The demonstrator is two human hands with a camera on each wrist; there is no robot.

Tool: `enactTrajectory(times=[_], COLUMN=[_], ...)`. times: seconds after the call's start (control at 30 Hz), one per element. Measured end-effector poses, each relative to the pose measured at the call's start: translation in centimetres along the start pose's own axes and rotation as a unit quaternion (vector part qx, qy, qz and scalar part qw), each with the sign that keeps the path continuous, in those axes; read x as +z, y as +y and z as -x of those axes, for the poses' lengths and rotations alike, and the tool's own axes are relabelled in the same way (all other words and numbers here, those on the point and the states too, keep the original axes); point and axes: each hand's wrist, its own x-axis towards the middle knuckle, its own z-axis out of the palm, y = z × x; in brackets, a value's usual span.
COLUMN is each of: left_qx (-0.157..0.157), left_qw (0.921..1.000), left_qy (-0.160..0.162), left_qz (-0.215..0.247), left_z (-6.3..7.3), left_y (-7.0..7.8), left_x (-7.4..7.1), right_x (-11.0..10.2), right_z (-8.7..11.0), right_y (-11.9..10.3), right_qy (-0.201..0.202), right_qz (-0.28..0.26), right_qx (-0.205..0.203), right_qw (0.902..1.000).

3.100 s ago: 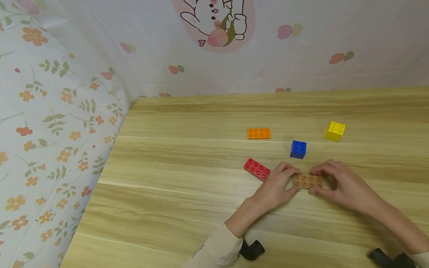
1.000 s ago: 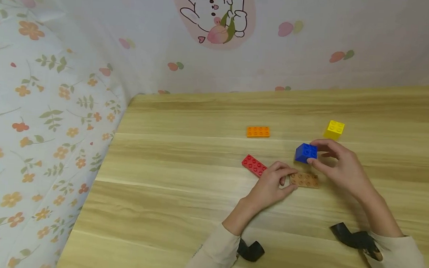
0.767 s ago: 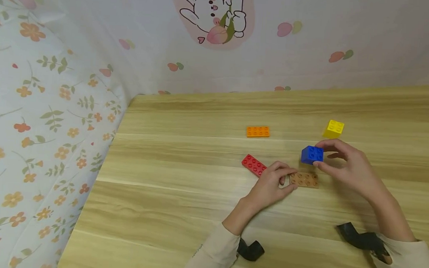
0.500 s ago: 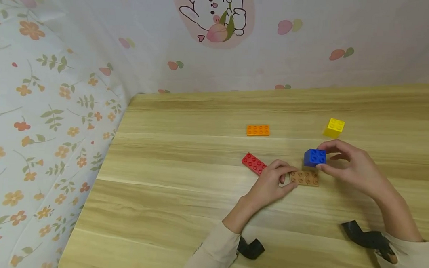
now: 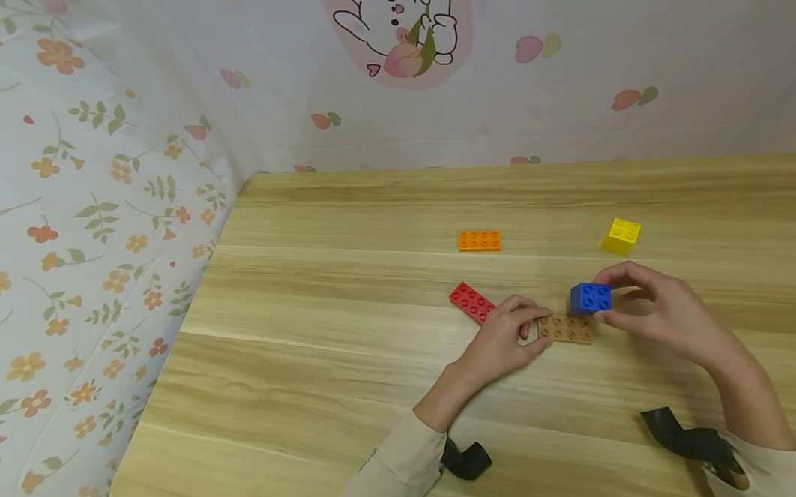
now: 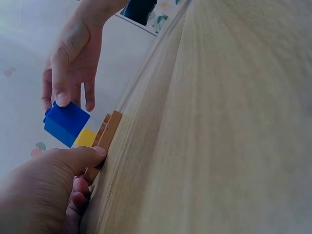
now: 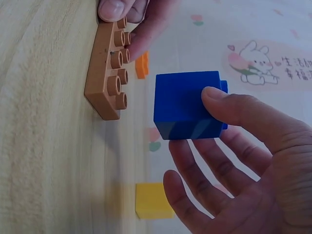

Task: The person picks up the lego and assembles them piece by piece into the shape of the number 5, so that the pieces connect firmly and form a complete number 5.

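Between thumb and fingers, my right hand [image 5: 665,311] pinches a blue two-by-two building brick [image 5: 590,298]. In the right wrist view the blue brick [image 7: 187,105] is held above the table, apart from the brown brick's studs. My left hand [image 5: 504,340] grips the left end of a flat brown two-by-four brick [image 5: 572,330], which lies on the table studs up. The left wrist view shows my thumb on the edge of the brown brick [image 6: 109,131]. A red two-by-four brick [image 5: 471,301] lies by the left hand, its right end hidden behind the fingers.
A thin orange two-by-four brick [image 5: 479,241] lies farther back, left of the blue one. At the back right stands a yellow two-by-two brick [image 5: 621,236]. The wooden table [image 5: 315,274] meets a patterned cloth [image 5: 259,61] at its back and left.
My right hand released the brown brick, took up the blue brick and brought it right and nearer, over the brown brick's right end. The left hand has stayed on the brown brick.
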Motion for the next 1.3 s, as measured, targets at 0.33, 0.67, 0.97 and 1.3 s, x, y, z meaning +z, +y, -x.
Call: enactTrajectory(times=[0.33,0.67,0.97,1.3], left_qx=[-0.002,-0.007,-0.009,-0.004], left_qw=[0.9998,0.9998,0.9996,0.9996], left_qy=[0.019,0.020,0.025,0.026], left_qz=[0.004,0.004,0.009,0.011], left_z=[0.02,-0.05,-0.05,-0.03], left_y=[-0.07,-0.01,-0.15,-0.16], left_x=[-0.02,0.00,0.13,0.06], right_x=[0.12,0.23,0.51,0.68], right_z=[0.05,0.04,0.05,0.03], right_y=[-0.01,-0.03,-0.28,-0.35], right_qy=[-0.017,-0.043,-0.064,-0.066], right_qz=[0.016,0.008,0.005,0.025], right_qx=[-0.025,-0.008,0.000,-0.007], right_qw=[0.9994,0.9990,0.9979,0.9975])
